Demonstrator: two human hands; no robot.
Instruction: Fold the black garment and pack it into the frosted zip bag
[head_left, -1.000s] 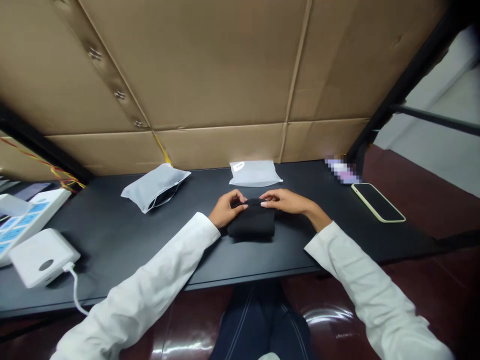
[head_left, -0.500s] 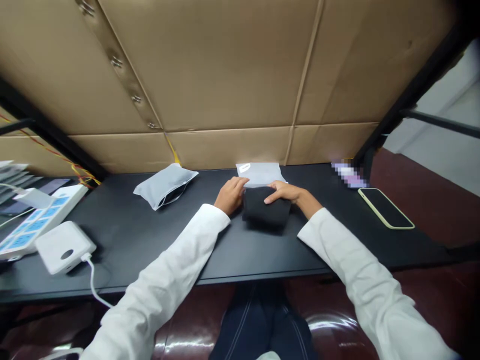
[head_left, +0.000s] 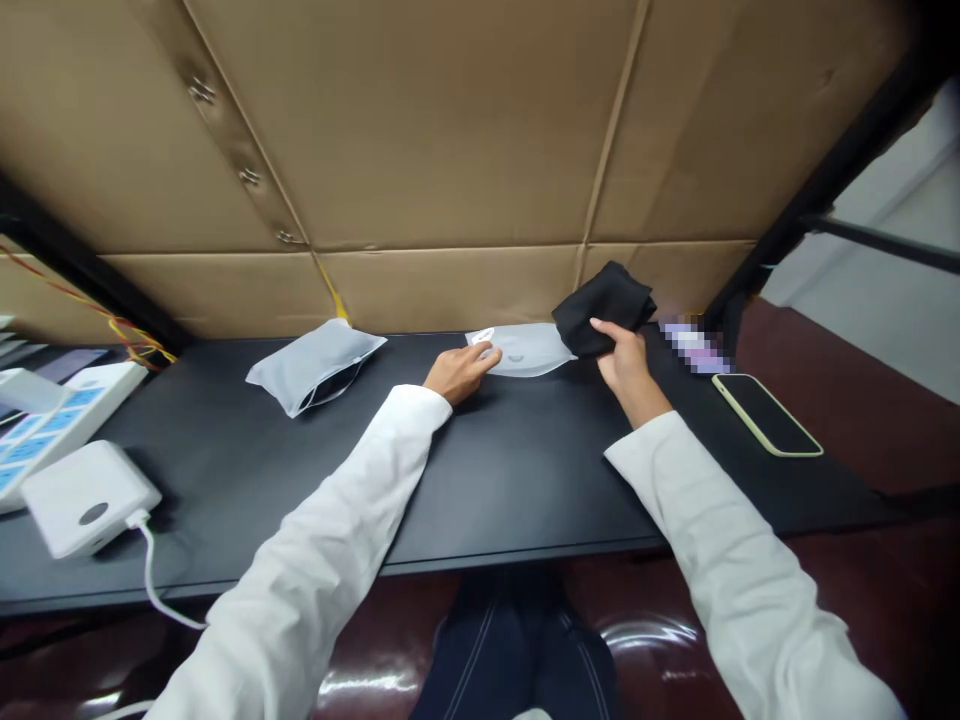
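Folded black cloth is gripped in my right hand, thumb across its front, raised at the back of the table. Just left of it a frosted zip bag with a small white label lies flat. My left hand is at that bag's left end, its fingers closed on the edge beside the label. Farther left rests a second frosted bag, fuller, its mouth gaping and something dark showing inside.
On the right lies a phone in a pale case, beside a blurred purple packet. A white power strip and a white charger box with a cable occupy the left. Cardboard walls off the black table's back.
My right hand has lifted the black cloth up and to the right, off the front of the flat bag. My left hand stays near the bag's left end. The view has shifted slightly.
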